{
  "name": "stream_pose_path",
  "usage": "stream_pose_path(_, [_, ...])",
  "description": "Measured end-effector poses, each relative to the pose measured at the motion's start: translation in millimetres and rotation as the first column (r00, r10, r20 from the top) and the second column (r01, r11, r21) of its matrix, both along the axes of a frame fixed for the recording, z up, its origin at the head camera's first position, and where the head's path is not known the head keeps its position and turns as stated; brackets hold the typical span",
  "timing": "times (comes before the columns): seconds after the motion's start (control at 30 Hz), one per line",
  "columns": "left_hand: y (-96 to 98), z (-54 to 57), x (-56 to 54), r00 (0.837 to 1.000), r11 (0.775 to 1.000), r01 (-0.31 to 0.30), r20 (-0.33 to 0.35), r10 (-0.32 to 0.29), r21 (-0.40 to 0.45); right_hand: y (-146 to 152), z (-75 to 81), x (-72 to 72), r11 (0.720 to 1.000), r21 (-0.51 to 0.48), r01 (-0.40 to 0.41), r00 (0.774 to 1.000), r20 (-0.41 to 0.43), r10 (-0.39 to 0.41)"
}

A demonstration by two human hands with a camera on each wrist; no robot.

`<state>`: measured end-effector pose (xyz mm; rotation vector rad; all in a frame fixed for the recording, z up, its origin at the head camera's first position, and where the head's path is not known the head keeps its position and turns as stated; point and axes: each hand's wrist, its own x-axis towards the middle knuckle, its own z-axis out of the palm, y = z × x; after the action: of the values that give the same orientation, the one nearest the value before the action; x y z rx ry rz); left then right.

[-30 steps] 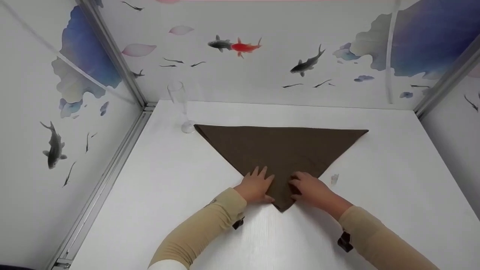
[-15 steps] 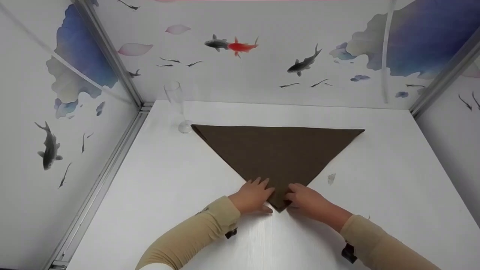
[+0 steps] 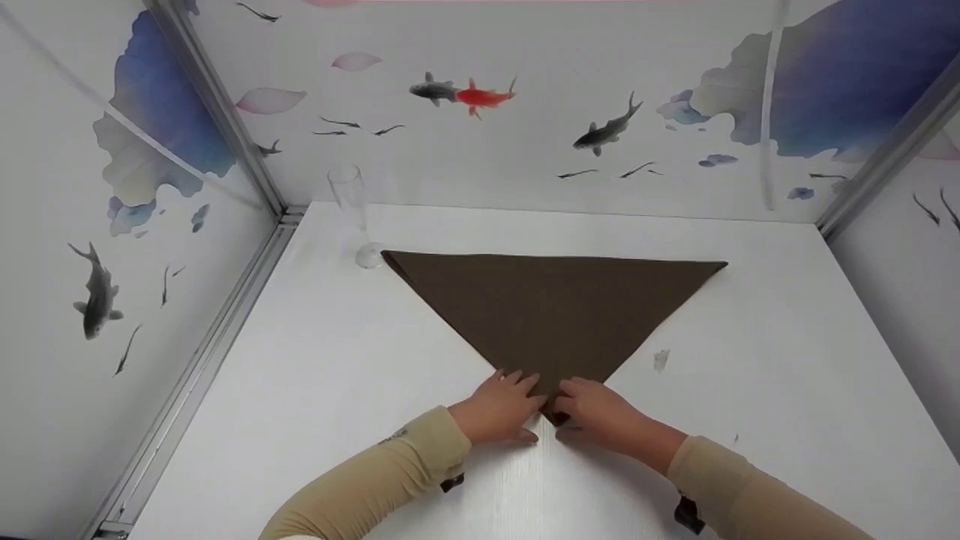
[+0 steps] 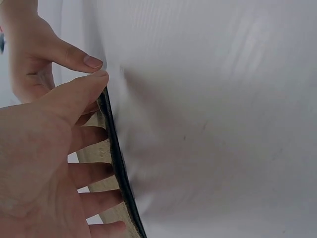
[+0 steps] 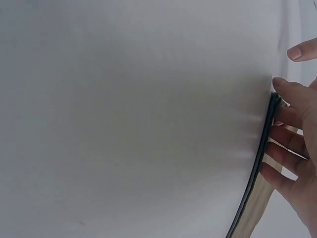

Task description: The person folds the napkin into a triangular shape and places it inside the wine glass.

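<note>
A dark brown cloth napkin (image 3: 555,315), folded into a triangle, lies flat on the table with its long edge at the back and its point toward the person. On the left side of that near point rests my left hand (image 3: 504,409), fingers extended and spread on the cloth. My right hand (image 3: 611,416) lies on the opposite side, its fingers bent slightly over the cloth. In the left wrist view, the left thumb (image 4: 81,91) is right by the layered edge near the corner. The right wrist view has the right fingertips (image 5: 275,173) on the cloth along its edge.
A clear champagne flute (image 3: 367,255) stands at the back left, its foot close to the napkin's left corner. The white table (image 3: 765,360) is enclosed by printed panels (image 3: 525,165) at the back and sides. A small greyish mark (image 3: 661,360) shows right of the napkin.
Both hands have slid along the napkin's slanted sides toward the near point and come closer together. The napkin and flute stay in place; the view shifts slightly.
</note>
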<state>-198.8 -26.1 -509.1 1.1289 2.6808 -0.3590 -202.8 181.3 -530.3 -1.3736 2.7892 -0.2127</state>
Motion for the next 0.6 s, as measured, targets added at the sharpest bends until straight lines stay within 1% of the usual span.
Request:
stream_pose_path(0.1, [-3.7, -0.2, 5.3, 1.000, 1.000, 0.018, -0.007, -0.018, 0.013, -5, -2.1, 2.8, 1.000, 0.005, 0.015, 1.000, 0.014, -0.015])
stream_pose_path(0.27, [-6.8, 0.0, 7.7, 0.999, 0.997, 0.013, 0.029, -0.015, 0.073, -12, -1.0, 3.0, 1.000, 0.001, 0.029, 0.999, 0.024, -0.029])
stream_pose_path(0.33, [-8.1, -0.5, 8.4, 0.999, 0.997, 0.018, 0.030, -0.020, 0.077, -15, -0.9, 3.7, 0.999, -0.013, 0.032, 0.999, 0.018, -0.031])
stream_pose_path(0.47, [-9.9, -1.3, 8.4, 0.999, 0.997, 0.035, 0.012, -0.036, 0.071, -19, -0.5, 5.0, 0.999, -0.032, 0.042, 0.999, 0.004, -0.042])
stream_pose_path(0.53, [-10.4, -1.8, 7.9, 0.999, 0.997, 0.032, 0.013, -0.034, 0.077, -20, 0.8, 5.3, 0.998, -0.032, 0.046, 0.999, 0.012, -0.045])
stream_pose_path(0.6, [-10.8, -2.3, 6.9, 0.999, 0.995, 0.026, 0.022, -0.028, 0.095, -21, 3.4, 5.4, 0.999, -0.018, 0.045, 0.998, 0.037, -0.044])
